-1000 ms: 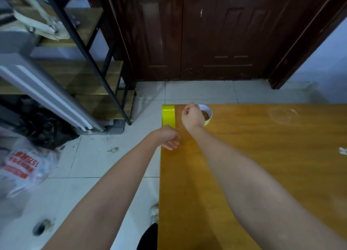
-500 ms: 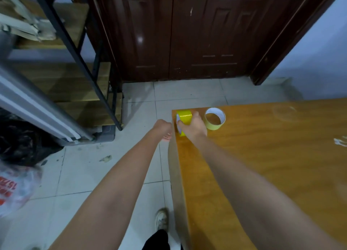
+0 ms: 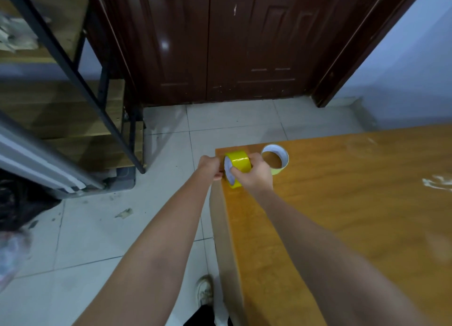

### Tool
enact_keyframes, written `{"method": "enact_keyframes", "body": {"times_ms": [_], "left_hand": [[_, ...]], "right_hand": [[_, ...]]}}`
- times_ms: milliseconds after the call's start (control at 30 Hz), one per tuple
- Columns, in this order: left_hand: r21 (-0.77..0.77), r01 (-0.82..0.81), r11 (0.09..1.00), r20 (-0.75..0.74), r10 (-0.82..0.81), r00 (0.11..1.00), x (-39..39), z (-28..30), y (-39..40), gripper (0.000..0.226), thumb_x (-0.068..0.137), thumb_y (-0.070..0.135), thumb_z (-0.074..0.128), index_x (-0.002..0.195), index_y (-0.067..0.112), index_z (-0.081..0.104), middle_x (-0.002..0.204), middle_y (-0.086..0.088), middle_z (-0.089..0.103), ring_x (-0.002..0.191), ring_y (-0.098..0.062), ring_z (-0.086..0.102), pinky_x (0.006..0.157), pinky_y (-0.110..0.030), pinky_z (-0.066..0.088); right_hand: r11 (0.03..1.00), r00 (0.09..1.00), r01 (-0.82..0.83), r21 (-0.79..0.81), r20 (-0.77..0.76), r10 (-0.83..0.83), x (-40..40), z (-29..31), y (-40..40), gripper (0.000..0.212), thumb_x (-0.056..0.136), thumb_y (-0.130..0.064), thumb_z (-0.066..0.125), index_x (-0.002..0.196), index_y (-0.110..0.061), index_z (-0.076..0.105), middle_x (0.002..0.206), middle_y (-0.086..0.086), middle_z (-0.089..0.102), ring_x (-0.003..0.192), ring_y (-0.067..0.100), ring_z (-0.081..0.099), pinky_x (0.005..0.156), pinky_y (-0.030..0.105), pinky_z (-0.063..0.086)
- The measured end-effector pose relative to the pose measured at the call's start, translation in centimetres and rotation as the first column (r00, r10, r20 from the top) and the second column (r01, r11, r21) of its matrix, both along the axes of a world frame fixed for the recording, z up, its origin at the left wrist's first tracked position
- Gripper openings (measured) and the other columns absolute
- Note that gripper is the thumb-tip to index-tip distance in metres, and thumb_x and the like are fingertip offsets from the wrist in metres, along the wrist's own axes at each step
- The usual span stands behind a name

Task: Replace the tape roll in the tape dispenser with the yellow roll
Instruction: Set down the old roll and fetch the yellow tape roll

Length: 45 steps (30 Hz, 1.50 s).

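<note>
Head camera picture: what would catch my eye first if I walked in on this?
Probably the bright yellow tape roll, held on its side in the right hand at the near-left corner of the orange wooden table. The left hand is curled beside the roll's open end. Just behind lies a nearly spent roll flat on the table, and a dark wooden door fills the background.

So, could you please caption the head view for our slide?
Right hand grips a yellow tape roll at the wooden table's corner; left hand alongside.
</note>
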State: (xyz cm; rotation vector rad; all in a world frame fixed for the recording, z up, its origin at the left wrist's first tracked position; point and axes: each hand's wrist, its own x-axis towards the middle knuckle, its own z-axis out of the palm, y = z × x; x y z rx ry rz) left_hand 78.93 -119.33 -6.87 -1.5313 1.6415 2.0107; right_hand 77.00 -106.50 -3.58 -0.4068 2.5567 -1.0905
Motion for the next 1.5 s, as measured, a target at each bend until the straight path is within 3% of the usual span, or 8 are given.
{"method": "enact_keyframes", "body": {"times_ms": [267, 500, 600, 667, 867, 1067, 1400, 1500], "left_hand": [[0.065, -0.148, 0.987, 0.026, 0.147, 0.989, -1.9, -1.1, -0.6, 0.01, 0.083, -0.005, 0.056, 0.074, 0.0, 0.054, 0.089, -0.023, 0.062, 0.077, -0.032, 0.061, 0.078, -0.044, 0.055], [0.135, -0.122, 0.983, 0.028, 0.119, 0.993, -2.4, -2.5, -1.3, 0.022, 0.091, 0.001, 0.05, 0.07, 0.009, 0.049, 0.068, -0.006, 0.048, 0.058, -0.017, 0.048, 0.055, -0.025, 0.044], [0.154, -0.144, 0.978, 0.001, 0.146, 0.989, -2.7, -3.4, -1.3, 0.009, 0.09, 0.003, 0.05, 0.094, 0.002, 0.058, 0.082, -0.009, 0.057, 0.079, -0.022, 0.057, 0.071, -0.031, 0.054], [0.148, -0.203, 0.968, -0.001, 0.205, 0.979, -3.3, -5.1, -1.6, 0.036, 0.085, 0.002, 0.057, 0.119, -0.008, 0.055, 0.103, -0.014, 0.063, 0.091, -0.023, 0.059, 0.092, -0.036, 0.052], [0.171, -0.278, 0.945, -0.018, 0.286, 0.958, -3.0, -4.9, -1.1, 0.061, 0.076, -0.006, 0.065, 0.133, -0.012, 0.041, 0.123, -0.027, 0.058, 0.1, -0.033, 0.065, 0.075, -0.035, 0.053], [0.127, -0.317, 0.94, -0.013, 0.322, 0.947, -2.8, -4.1, -0.7, 0.048, 0.076, -0.005, 0.063, 0.122, -0.007, 0.05, 0.074, -0.012, 0.056, 0.057, -0.016, 0.053, 0.033, -0.013, 0.041], [0.059, -0.213, 0.975, -0.165, 0.22, 0.961, -4.5, 1.0, -0.9, 0.004, 0.081, 0.005, 0.063, 0.08, 0.004, 0.059, 0.066, -0.008, 0.054, 0.041, -0.01, 0.056, 0.039, -0.016, 0.045], [0.033, -0.127, 0.991, -0.176, 0.131, 0.976, -3.8, 2.2, -0.4, 0.018, 0.086, 0.009, 0.057, 0.068, 0.013, 0.056, 0.066, -0.004, 0.055, 0.052, -0.012, 0.053, 0.049, -0.019, 0.042]], "right_hand": [[0.998, 0.997, -0.067, -0.022, 0.023, 0.067, -0.4, 0.3, 0.4, 0.032, 0.072, -0.025, 0.077, 0.093, -0.015, 0.056, 0.062, -0.014, 0.05, 0.051, 0.0, 0.046, 0.047, 0.014, 0.031], [0.998, 0.998, -0.024, -0.065, 0.056, 0.027, 0.2, -0.2, 0.4, 0.031, 0.072, -0.026, 0.077, 0.095, -0.015, 0.058, 0.064, -0.013, 0.053, 0.053, 0.002, 0.05, 0.048, 0.016, 0.036], [0.998, 0.998, -0.02, -0.065, 0.058, 0.023, 0.2, -0.2, 0.5, 0.034, 0.071, -0.028, 0.076, 0.097, -0.014, 0.059, 0.067, -0.013, 0.054, 0.057, 0.002, 0.052, 0.05, 0.017, 0.038], [0.997, 0.998, -0.029, -0.066, 0.054, 0.033, 0.1, -0.3, 0.6, 0.034, 0.071, -0.028, 0.076, 0.098, -0.016, 0.06, 0.068, -0.013, 0.055, 0.059, 0.003, 0.053, 0.052, 0.018, 0.04], [0.996, 0.995, -0.09, -0.025, 0.033, 0.091, -0.7, 0.3, 1.1, 0.035, 0.071, -0.029, 0.076, 0.099, -0.014, 0.06, 0.066, -0.012, 0.054, 0.057, 0.005, 0.052, 0.054, 0.024, 0.043], [0.988, 0.988, -0.154, 0.004, 0.016, 0.153, -0.9, 0.9, 1.3, 0.036, 0.072, -0.03, 0.075, 0.1, -0.016, 0.056, 0.066, -0.012, 0.052, 0.057, 0.005, 0.051, 0.049, 0.02, 0.038], [0.981, 0.996, 0.015, -0.194, 0.087, 0.002, -1.7, 2.4, 2.2, 0.042, 0.074, -0.025, 0.072, 0.108, -0.012, 0.051, 0.071, -0.008, 0.055, 0.059, 0.007, 0.054, 0.056, 0.031, 0.051], [0.97, 0.992, 0.02, -0.244, 0.128, 0.012, -1.1, 2.7, 2.6, 0.034, 0.076, -0.021, 0.072, 0.101, -0.014, 0.051, 0.069, -0.01, 0.053, 0.058, 0.003, 0.052, 0.052, 0.023, 0.046]]}}
